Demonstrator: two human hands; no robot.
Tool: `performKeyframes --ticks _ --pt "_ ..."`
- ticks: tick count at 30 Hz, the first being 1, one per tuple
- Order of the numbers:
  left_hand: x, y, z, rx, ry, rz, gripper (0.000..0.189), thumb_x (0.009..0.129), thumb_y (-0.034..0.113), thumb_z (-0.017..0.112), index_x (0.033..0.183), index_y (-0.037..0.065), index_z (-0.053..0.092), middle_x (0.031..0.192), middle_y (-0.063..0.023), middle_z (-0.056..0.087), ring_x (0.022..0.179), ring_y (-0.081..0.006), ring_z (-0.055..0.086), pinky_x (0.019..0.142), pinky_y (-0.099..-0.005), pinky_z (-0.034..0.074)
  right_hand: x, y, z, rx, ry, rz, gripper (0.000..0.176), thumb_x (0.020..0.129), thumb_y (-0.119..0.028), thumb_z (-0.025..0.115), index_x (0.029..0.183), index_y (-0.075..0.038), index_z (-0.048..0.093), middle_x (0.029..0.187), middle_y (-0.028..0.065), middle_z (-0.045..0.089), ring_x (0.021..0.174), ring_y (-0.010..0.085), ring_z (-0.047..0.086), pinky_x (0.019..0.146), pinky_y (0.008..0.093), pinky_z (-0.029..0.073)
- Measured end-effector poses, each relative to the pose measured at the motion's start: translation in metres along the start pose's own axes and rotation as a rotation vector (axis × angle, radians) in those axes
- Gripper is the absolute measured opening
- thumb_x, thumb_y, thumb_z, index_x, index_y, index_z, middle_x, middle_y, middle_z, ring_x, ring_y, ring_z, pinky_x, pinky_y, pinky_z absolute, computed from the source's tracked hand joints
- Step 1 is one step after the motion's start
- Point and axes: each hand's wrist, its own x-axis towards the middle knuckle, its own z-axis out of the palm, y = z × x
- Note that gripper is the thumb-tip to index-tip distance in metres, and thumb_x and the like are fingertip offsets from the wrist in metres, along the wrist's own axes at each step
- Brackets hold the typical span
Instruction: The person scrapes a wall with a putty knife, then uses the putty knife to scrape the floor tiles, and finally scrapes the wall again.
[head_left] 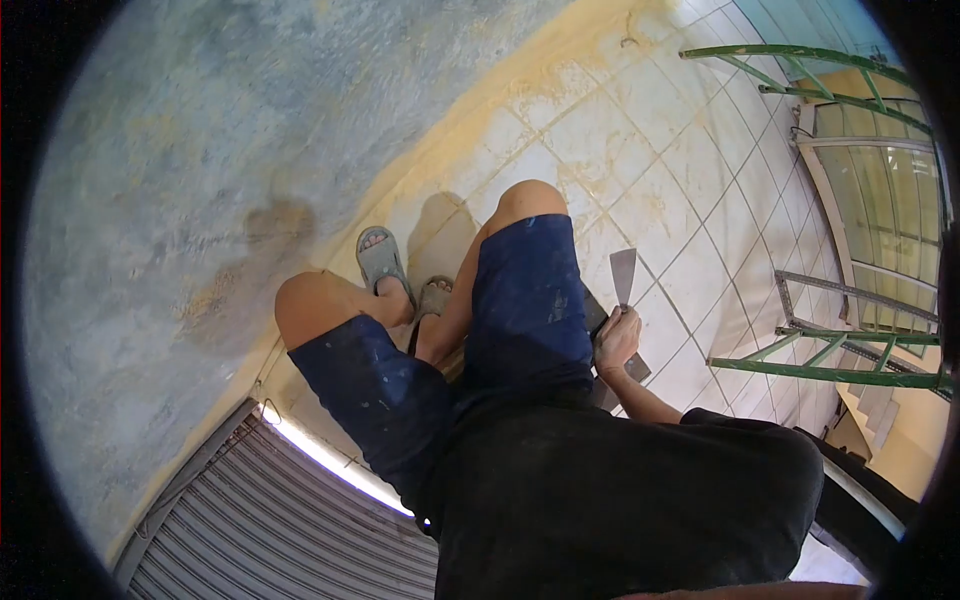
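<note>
My right hand [617, 343] is closed round the handle of a putty knife [623, 277], whose flat metal blade points up and away from me. The hand is beside my right thigh, in blue shorts [530, 290] with light specks. A dark flat object [633, 369] shows partly behind the hand and wrist; I cannot make out what it is. My left hand does not show.
A patchy blue-grey wall [200, 130] rises on the left. Yellowish stains mark the white floor tiles [690, 200]. Green metal ladder frames [820, 368] stand at the right. A ribbed metal shutter [270, 510] is at the lower left. Sandals [380, 262] are on my feet.
</note>
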Motion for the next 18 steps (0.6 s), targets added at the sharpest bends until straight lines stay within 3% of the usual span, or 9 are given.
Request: performKeyframes --ticks 6,15,18 --pt "0.018 -0.009 -0.023 -0.051 -0.073 0.032 0.035 0.102 0.034 0.058 0.119 0.003 0.064 0.087 -0.0071 0.071 0.066 -0.0192 0.066 0.054 -0.0333 0.052 -0.002 0.000 0.004 0.040 0.074 -0.005 0.023 0.102 -0.022 0.052 0.104 0.001 0.058 0.095 0.0216 0.064 0.093 0.0411 0.060 0.080 0.0494 0.047" --pt "0.034 -0.047 -0.052 -0.126 -0.200 0.002 0.035 0.102 0.033 0.058 0.119 0.003 0.065 0.087 -0.0066 0.071 0.065 -0.0185 0.066 0.053 -0.0329 0.052 -0.002 0.006 0.005 0.136 0.056 0.186 0.035 0.104 -0.032 0.049 0.106 0.002 0.059 0.094 0.0239 0.065 0.093 0.0421 0.062 0.082 0.0511 0.046" --pt "0.030 -0.063 -0.055 -0.163 -0.214 -0.005 0.034 0.102 0.033 0.058 0.119 0.003 0.065 0.087 -0.0064 0.071 0.065 -0.0183 0.066 0.053 -0.0327 0.052 0.002 0.004 -0.001 0.119 0.136 0.171 0.037 0.105 -0.032 0.049 0.104 0.003 0.058 0.081 0.0237 0.063 0.080 0.0432 0.062 0.073 0.0503 0.045"
